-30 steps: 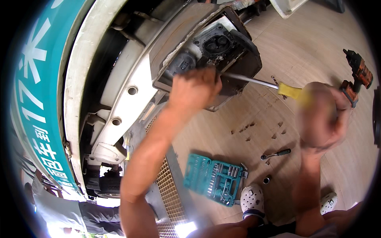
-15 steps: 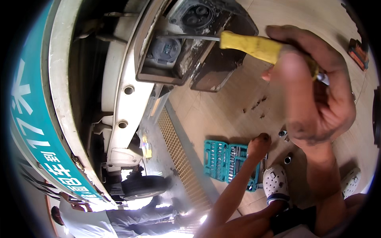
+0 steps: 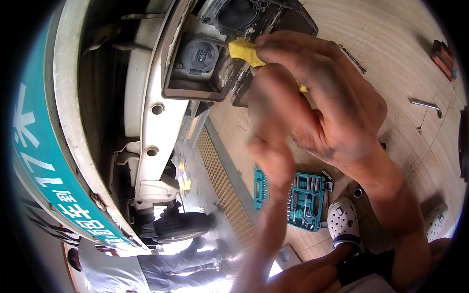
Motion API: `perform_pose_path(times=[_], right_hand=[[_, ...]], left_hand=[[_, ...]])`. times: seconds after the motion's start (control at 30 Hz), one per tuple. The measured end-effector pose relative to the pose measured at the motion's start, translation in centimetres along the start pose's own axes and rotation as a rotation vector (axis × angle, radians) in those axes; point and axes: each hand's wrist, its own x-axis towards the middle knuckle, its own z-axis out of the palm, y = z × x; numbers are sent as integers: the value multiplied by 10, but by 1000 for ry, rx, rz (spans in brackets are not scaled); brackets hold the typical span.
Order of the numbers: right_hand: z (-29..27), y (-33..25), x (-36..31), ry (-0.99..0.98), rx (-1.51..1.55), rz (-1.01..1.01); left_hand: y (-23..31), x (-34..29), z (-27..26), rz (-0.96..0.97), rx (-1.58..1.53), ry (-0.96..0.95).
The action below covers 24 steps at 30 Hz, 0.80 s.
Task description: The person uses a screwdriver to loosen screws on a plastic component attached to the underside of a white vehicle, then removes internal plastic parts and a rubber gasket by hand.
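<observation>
In my right hand [image 3: 337, 107], fingers wrapped round it, is a yellow-handled screwdriver [image 3: 243, 52]; its shaft does not show clearly now. The handle's front end is beside a dirty brown light housing [image 3: 195, 93] at the vehicle's rear. Inside the housing sit a round grey part [image 3: 199, 56] and, farther up, a dark round socket [image 3: 237, 14]. My left hand [image 3: 270, 154] is raised just below my right hand, partly behind its blurred thumb, so the left fingers are hidden.
Left is the vehicle's teal and white body [image 3: 44, 166], with a wheel [image 3: 181, 227]. Below my hands lies an open teal socket set [image 3: 305, 202]. Two wrenches [image 3: 352, 58] and an orange-black tool [image 3: 443, 61] lie rightward. A person [image 3: 112, 266] stands lower left, by a yellow floor grate [image 3: 220, 180].
My right hand has moved left with the screwdriver, toward the housing. The left hand has risen from beside the socket set to below the right hand.
</observation>
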Motion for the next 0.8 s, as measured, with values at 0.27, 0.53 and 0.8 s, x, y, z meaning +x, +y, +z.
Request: perform_pose_path(times=[0.27,0.53,0.8], right_hand=[[6,5,0,-4,-2,55],[2,8,-1,-28,10,117],[8,11,-2,31,71,64]], left_hand=[[84,113,8,-133,-716,-191],[59,124,11,-211,-843,-346],[55,126,7,-280,-940,-317]])
